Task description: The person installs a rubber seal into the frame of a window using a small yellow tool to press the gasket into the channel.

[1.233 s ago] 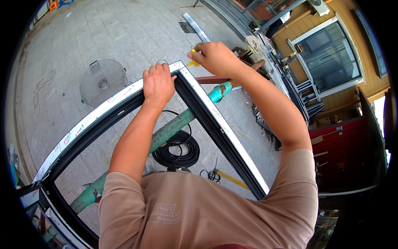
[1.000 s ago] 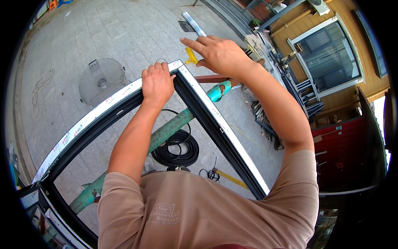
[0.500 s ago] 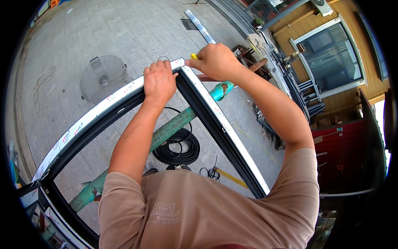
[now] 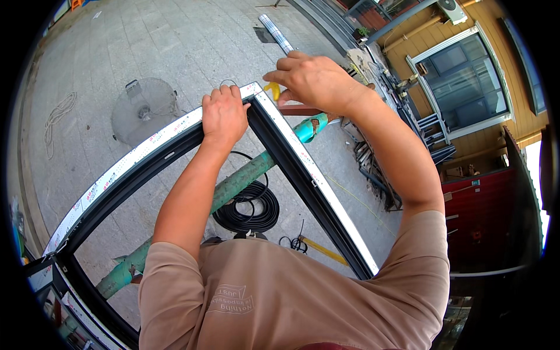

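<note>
A black metal window frame (image 4: 283,153), its outer face covered with white printed film, stretches across in front of me. Near its far corner my left hand (image 4: 223,119) is closed over the edge, fingers wrapped round the frame. Just right of that corner is my right hand (image 4: 312,81), raised slightly off the frame. Between its thumb and forefinger sits a small yellow object (image 4: 274,90); most of it is too small or hidden to name.
Beneath the frame runs a worn green pipe (image 4: 242,182), with a coil of black hose (image 4: 265,216) on the paving under it. A round fan (image 4: 143,108) lies beyond the frame at left. Metal scraps (image 4: 376,169) are piled at right, before a yellow-walled building (image 4: 490,26).
My right hand has lifted away from the frame's corner and turned, its fingers spreading around the yellow object. The left hand stays on the frame.
</note>
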Demonstrator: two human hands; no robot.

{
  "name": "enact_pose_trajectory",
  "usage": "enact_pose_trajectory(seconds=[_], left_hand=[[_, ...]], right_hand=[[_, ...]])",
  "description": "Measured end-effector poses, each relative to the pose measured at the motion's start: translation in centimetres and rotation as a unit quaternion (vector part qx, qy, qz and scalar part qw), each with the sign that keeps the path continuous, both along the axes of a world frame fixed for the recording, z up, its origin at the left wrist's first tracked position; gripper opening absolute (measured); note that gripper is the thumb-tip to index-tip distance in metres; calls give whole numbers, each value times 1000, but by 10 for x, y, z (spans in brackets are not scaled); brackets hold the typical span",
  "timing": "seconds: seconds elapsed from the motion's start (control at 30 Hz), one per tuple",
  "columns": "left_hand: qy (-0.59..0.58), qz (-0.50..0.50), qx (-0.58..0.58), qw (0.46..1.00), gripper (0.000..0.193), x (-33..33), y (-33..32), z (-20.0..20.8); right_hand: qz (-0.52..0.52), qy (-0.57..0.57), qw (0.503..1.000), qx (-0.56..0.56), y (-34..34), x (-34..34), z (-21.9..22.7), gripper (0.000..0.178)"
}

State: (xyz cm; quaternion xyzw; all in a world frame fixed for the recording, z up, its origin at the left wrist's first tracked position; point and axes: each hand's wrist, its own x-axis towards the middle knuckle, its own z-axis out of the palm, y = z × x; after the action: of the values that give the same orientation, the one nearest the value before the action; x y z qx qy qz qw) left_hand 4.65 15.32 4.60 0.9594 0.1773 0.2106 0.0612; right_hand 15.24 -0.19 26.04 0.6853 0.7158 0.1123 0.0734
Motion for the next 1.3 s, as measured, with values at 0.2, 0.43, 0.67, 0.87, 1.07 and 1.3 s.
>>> enact_pose_trajectory(seconds=[0.2, 0.43, 0.67, 0.87, 1.07, 1.3], left_hand=[[-18, -9, -10, 1000, 44, 0, 1, -1], [-5, -6, -10, 1000, 44, 0, 0, -1], [-8, -4, -5, 1000, 44, 0, 0, -1], [-7, -5, -12, 1000, 43, 0, 0, 0], [-7, -2, -3, 1000, 43, 0, -1, 0], [-6, -4, -9, 1000, 43, -1, -1, 0]], right_hand=[[-411, 237, 879, 47, 22, 2, -27, 83], [-197, 205, 958, 29, -9, 1, -9, 62], [-74, -82, 993, -32, -9, 0, -3, 52], [-337, 103, 932, -81, 11, -17, -20, 48], [-172, 199, 964, -30, -1, -14, -5, 44], [-63, 47, 995, -64, -16, -6, 12, 45]])
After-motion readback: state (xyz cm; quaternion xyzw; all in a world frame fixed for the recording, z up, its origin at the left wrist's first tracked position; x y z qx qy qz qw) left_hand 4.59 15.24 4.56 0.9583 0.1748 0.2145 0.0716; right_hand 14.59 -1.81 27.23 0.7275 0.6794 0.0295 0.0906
